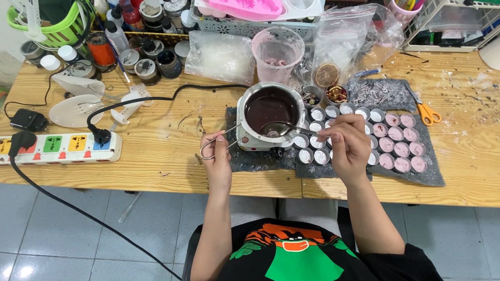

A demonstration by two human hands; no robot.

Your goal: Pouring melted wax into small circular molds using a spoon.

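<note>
Black short-sleeved shirt (309, 268) with a green and orange print, both forearms bare

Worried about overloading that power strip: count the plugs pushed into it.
2. One black plug sits near the left end of the white power strip; the other black plug is near its right end. None appears hidden.

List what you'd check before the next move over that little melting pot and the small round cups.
1. Pot upright on the dark mat: ok.
2. Dark liquid inside the pot, no spill seen: ok.
3. Right hand grips the spoon over the pot: ok.
4. Left hand holds the metal tongs beside the pot: ok.
5. Empty cups within reach beside the pot: ok.
6. Whether the liquid is hot: cannot tell.
</note>
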